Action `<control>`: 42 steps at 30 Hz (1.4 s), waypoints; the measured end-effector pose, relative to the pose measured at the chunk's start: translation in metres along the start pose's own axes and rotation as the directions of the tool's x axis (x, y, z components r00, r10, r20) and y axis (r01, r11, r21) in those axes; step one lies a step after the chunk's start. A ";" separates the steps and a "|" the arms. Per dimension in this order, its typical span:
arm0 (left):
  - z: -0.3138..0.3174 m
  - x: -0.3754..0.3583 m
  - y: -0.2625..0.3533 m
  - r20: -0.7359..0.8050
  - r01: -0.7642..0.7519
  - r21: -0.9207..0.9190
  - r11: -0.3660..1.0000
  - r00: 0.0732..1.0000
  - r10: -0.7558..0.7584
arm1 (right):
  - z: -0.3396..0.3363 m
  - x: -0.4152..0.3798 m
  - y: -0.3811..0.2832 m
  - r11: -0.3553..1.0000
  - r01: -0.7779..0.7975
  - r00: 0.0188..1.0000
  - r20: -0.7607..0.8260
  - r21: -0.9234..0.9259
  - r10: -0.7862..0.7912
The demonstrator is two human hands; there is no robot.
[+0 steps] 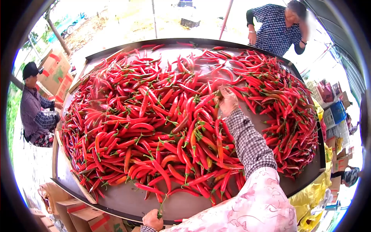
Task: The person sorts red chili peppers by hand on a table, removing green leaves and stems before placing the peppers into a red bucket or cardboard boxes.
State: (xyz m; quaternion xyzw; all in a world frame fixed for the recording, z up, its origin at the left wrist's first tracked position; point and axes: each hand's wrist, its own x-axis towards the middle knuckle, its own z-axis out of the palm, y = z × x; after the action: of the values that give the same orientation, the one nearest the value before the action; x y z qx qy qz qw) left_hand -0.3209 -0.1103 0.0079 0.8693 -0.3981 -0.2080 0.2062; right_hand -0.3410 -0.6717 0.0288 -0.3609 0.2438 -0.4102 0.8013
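While right hand [227,99] pinches a red chili [201,101], left hand [152,219] grips a green stem [161,205], table [127,201] edge.

My two hands, one stretched far out and one kept close

My right hand [227,101] is at the end of my arm, which reaches forward and a little to the left from the lower right; the fingers are curled together and pinched, the back of the hand turned toward me. The wrist and forearm wear a checked sleeve, and over the upper arm lies a loose pink sleeve with a pale pattern. My left hand [152,220] stays low and near my body, at the bottom edge of the view, fingers bent into a closed grip, knuckles up.
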 end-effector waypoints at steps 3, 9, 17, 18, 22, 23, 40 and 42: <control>-0.001 0.001 0.001 -0.013 0.054 -0.024 0.998 0.998 -0.054 | 0.009 -0.051 -0.011 0.966 -0.088 0.996 0.012 0.245 0.088; 0.005 0.023 0.001 0.124 0.203 -0.449 0.870 0.979 -0.164 | 0.040 -0.183 0.006 0.982 -0.189 0.981 0.043 -0.004 0.189; 0.012 0.083 0.056 0.771 0.776 -0.585 -0.237 0.622 0.135 | 0.069 -0.345 0.078 0.523 0.439 0.830 0.553 -0.731 0.077; 0.026 0.084 0.039 0.798 0.824 -0.452 -0.342 0.545 0.258 | 0.068 -0.351 0.080 0.490 0.447 0.821 0.560 -0.748 0.107; 0.021 0.078 0.045 0.893 0.894 -0.406 -0.190 0.433 0.128 | 0.056 -0.362 0.089 0.322 0.667 0.661 0.733 -0.672 0.160; 0.022 0.078 0.048 0.922 0.923 -0.373 -0.092 0.380 0.078 | 0.061 -0.363 0.086 0.305 0.715 0.621 0.772 -0.629 0.137; -0.011 0.070 0.055 0.690 0.764 -0.628 -0.148 0.635 0.347 | 0.053 -0.380 0.072 0.811 -0.581 0.810 -0.148 -0.067 0.567; -0.017 0.067 0.059 0.703 0.776 -0.620 -0.115 0.615 0.356 | 0.071 -0.371 0.067 0.557 -0.808 0.549 -0.101 0.189 0.830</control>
State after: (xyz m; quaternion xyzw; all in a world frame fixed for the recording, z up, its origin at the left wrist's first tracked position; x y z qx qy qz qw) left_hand -0.3077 -0.1945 0.0397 0.3141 0.0252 -0.7803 0.5403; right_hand -0.4622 -0.3089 0.0558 -0.1181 0.4296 -0.0333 0.8946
